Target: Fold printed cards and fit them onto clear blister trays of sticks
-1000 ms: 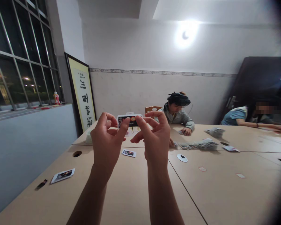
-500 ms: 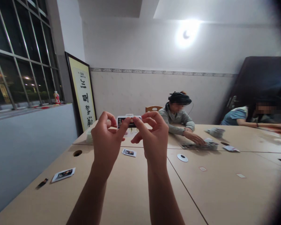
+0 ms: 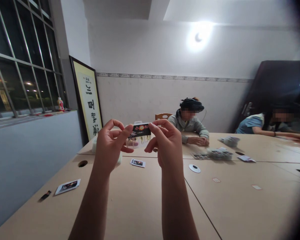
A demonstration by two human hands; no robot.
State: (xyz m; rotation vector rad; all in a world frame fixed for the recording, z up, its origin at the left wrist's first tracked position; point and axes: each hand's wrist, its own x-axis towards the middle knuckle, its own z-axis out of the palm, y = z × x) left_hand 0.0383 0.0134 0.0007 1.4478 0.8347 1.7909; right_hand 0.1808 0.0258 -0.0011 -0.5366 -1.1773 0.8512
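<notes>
A small clear plastic box (image 3: 138, 141) is held up above the table between my two hands, with hooks visible inside. Over its upper part lies a black label (image 3: 141, 130) with red and white print, slightly tilted. My left hand (image 3: 111, 145) pinches the left end, thumb at the label's left edge. My right hand (image 3: 167, 141) grips the right end, its thumb at the label's upper right corner. Beyond my forearms, a small stack of printed cards (image 3: 138, 163) lies on the table (image 3: 137, 206).
At the left lie a stack of cards (image 3: 67, 187) and a dark strip (image 3: 45, 196). Packets are piled (image 3: 218, 153) before a person (image 3: 190, 123) across the table; another person sits at far right. A round white cover (image 3: 194, 168) lies right of my arm.
My hands have spread slightly apart, and more of the label and the box below it shows. The person across has drawn a hand back from the packets.
</notes>
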